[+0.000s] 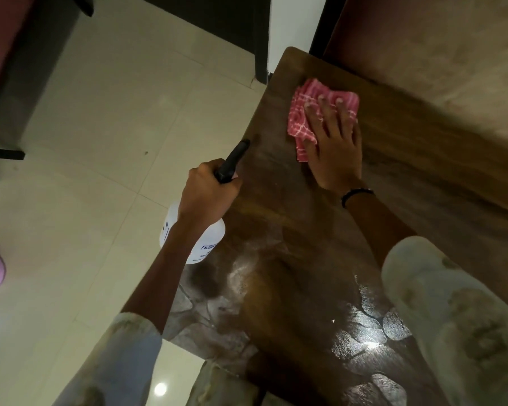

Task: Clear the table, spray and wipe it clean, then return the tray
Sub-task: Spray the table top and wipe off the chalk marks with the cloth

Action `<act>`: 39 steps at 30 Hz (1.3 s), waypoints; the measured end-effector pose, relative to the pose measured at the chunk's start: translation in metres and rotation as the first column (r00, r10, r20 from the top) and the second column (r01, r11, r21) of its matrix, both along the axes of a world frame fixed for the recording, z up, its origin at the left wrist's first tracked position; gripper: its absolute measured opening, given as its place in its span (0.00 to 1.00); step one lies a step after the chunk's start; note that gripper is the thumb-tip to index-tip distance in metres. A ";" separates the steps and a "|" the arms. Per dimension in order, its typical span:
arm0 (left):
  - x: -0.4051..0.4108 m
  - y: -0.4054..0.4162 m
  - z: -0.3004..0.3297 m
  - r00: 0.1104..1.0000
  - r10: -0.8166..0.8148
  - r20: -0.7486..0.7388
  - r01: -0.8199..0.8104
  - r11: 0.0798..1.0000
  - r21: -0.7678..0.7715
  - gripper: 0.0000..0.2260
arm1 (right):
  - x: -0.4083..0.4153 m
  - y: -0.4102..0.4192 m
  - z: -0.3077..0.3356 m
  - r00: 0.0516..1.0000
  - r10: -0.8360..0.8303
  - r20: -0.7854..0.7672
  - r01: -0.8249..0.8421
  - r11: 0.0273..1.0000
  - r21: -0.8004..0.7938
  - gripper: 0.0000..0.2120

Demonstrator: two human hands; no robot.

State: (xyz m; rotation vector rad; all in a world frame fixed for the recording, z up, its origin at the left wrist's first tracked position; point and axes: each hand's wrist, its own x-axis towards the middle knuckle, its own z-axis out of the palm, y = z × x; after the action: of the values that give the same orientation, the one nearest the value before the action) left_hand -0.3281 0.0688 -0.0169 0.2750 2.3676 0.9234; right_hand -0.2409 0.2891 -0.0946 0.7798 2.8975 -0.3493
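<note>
Wiping the worktop [291, 230] with the cloth [308, 112] at its far end.
My right hand [333, 148] lies flat, fingers straight, pressing the cloth down to rub. My left hand [206, 191] wraps around the bottle [200, 241] at the near edge, ready to spray. I see no tray.

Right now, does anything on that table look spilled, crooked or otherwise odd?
Nothing looks wrong. The wooden table has a wet, shiny patch near the person, which fits spraying. The right hand presses a red checked cloth flat near the far corner, and the left hand holds the white spray bottle over the table's edge.
</note>
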 end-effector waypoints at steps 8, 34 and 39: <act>0.040 -0.027 -0.004 0.992 -0.064 0.106 0.065 0.998 -0.001 0.07 | 0.038 -0.050 0.002 0.988 0.150 0.047 -0.149 0.989 -0.020 0.27; 0.112 -0.089 -0.016 0.986 0.078 0.150 -0.057 0.988 -0.141 0.13 | 0.153 -0.114 0.007 0.982 0.138 0.130 -0.138 0.990 -0.013 0.29; 0.099 -0.086 -0.012 0.992 0.106 0.073 -0.099 0.990 -0.101 0.08 | 0.079 -0.110 0.008 0.992 0.092 0.087 -0.087 0.995 -0.050 0.28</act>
State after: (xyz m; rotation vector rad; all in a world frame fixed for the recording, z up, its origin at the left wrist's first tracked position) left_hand -0.2295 -0.0175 -0.0289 0.0780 2.3642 0.8465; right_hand -0.1620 0.1796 -0.0869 0.6388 2.8189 -0.3613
